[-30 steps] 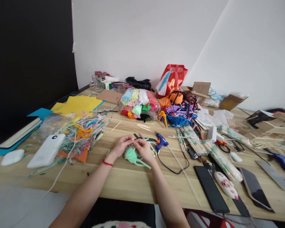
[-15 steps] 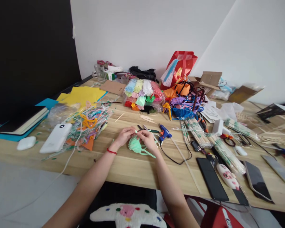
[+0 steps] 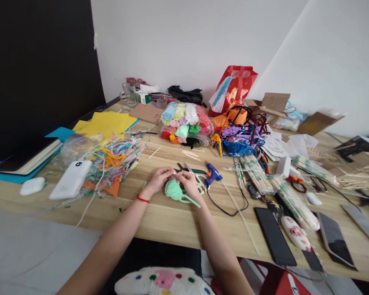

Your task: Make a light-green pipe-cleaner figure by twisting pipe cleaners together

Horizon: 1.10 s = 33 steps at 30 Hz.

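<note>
A rounded mint-green bundle of pipe cleaners (image 3: 174, 189) hangs or rests just above the table between my hands, with a few loose ends trailing to the right. My left hand (image 3: 160, 179) pinches at its upper left. On its upper right, the closed fingers of my right hand (image 3: 187, 180) meet the left fingertips. What lies exactly between the fingertips is too small to make out. Scissors (image 3: 199, 185) lie partly behind my right hand. Close by is a blue glue gun (image 3: 213, 174) with a black cord.
A white power bank (image 3: 71, 180) and a heap of colourful scraps (image 3: 117, 157) lie left. Behind stands a bag of pipe cleaner bundles (image 3: 186, 125). Wrapped wooden sticks (image 3: 295, 200), a black phone (image 3: 274, 235) and a long glue stick (image 3: 241, 219) lie right.
Both hands stay together at the top of the green bundle, shifted slightly. The scissors behind my right hand show more now. The camera view has moved a little.
</note>
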Available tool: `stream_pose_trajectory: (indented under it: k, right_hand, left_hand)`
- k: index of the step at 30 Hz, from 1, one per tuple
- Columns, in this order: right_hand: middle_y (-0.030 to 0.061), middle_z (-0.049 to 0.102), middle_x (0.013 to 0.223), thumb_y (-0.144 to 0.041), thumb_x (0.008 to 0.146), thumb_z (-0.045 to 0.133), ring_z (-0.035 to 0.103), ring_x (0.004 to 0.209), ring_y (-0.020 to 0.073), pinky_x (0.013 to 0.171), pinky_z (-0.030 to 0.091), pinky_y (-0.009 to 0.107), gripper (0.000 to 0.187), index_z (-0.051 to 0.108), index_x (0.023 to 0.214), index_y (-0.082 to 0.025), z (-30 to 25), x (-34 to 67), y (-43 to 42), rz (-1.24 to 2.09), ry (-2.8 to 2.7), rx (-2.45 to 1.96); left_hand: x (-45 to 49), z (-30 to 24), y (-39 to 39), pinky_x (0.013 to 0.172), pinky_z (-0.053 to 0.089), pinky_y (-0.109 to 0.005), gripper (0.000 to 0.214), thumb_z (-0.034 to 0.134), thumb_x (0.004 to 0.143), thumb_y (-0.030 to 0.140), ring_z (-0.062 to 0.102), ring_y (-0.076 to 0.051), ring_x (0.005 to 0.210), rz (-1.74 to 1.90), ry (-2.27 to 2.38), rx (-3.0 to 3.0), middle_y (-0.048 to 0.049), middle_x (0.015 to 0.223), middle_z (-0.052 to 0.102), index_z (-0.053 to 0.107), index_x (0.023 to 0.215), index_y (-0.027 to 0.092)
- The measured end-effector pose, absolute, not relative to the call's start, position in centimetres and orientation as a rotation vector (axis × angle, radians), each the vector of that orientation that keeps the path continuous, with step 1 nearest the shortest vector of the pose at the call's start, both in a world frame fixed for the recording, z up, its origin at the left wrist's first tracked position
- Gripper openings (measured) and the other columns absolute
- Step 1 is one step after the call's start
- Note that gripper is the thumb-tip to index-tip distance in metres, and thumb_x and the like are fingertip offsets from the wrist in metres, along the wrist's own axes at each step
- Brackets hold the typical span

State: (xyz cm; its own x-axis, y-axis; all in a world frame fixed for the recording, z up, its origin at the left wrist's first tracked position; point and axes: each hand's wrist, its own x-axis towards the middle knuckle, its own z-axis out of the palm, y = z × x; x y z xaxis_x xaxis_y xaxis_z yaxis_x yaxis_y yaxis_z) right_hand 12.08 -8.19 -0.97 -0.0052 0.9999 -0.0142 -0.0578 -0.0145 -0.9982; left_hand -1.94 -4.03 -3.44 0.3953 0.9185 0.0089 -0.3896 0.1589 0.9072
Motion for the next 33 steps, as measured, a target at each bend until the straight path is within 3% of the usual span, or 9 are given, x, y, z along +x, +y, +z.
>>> stream_pose_trajectory:
  k: [9,15,20,25,33]
  right_hand:
    - [-0.0033,0.051,0.051,-0.043,0.070,0.063,0.038,0.041,0.0070,0.039,0.030,0.019,0.028,0.063,0.071,-0.015,-0.5,11.2,-8.4,1.161,-1.173,-1.188]
    - [0.0020,0.061,0.061,-0.047,0.074,0.059,0.045,0.045,0.0095,0.040,0.035,0.019,0.033,0.063,0.078,-0.015,-0.2,10.5,-8.9,1.041,-1.192,-1.226]
    - [0.0004,0.059,0.059,-0.045,0.078,0.055,0.041,0.042,0.0081,0.039,0.032,0.018,0.031,0.064,0.077,-0.015,1.0,9.8,-9.8,0.932,-1.249,-1.279]
    - [0.0001,0.058,0.063,-0.045,0.078,0.055,0.042,0.042,0.0084,0.039,0.034,0.019,0.031,0.063,0.086,-0.016,1.5,9.3,-11.1,1.071,-1.233,-1.234]
    - [-0.0012,0.046,0.044,-0.049,0.078,0.053,0.042,0.041,0.0109,0.041,0.034,0.021,0.042,0.061,0.052,-0.017,-0.6,9.3,-13.3,1.059,-1.253,-1.243]
  left_hand:
    - [-2.1,-3.6,-5.3,0.058,0.041,-0.022,0.023,0.070,0.066,0.035,0.053,-0.012,0.059,1.115,0.795,0.971,0.0014,0.065,0.063,0.067,0.076,0.015]
    - [-2.7,-1.9,-6.2,0.074,0.046,-0.030,0.026,0.065,0.072,0.035,0.061,-0.020,0.080,1.122,0.860,1.053,-0.0060,0.085,0.070,0.069,0.086,0.014]
    - [-3.5,2.4,-6.5,0.077,0.047,-0.031,0.017,0.065,0.071,0.033,0.061,-0.022,0.084,1.113,1.067,1.448,-0.0055,0.084,0.070,0.072,0.077,0.018]
    - [-3.7,5.2,-8.0,0.076,0.048,-0.029,0.017,0.055,0.080,0.029,0.061,-0.019,0.082,1.089,1.154,1.886,-0.0049,0.083,0.068,0.070,0.081,0.021]
    - [-3.8,5.2,-10.9,0.062,0.049,-0.025,0.020,0.049,0.081,0.019,0.061,-0.017,0.071,1.045,1.095,2.533,-0.0022,0.074,0.065,0.067,0.085,0.027]
